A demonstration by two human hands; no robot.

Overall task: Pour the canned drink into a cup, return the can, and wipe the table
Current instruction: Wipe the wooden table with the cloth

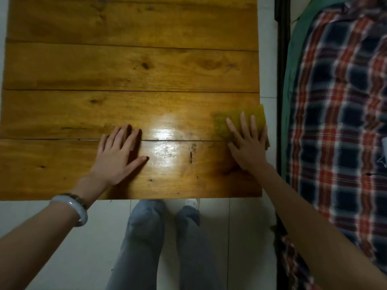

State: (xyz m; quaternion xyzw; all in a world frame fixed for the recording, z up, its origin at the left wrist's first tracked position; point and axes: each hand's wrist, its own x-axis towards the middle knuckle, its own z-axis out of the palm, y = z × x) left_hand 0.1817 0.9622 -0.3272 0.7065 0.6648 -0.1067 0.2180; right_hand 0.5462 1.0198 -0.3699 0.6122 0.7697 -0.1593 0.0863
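Fingers spread flat, the right hand (248,145) presses a yellow-green cloth (238,122) onto the wooden plank table (129,68) at its right edge, while the left hand (118,155), a pale bangle (72,208) at its wrist, lies flat on the boards, beside a plaid blanket (343,114).

1. Whole shot's dim and warm. Your worktop (129,65) reads orange-brown and gets muddier toward the far end.
2. There's one hard glare patch on the varnish near the front edge, between your two grips, so the light's overhead.
3. A soft dark shadow hugs the left grip (117,155) on its thumb side.
4. The yellow-green cloth (236,122) under your right grip (249,147) is smeared with blur, weave unreadable.
5. Wide-angle bend: the worktop's side edges lean and bow, and the plaid fabric (339,122) at right goes soft and wavy.
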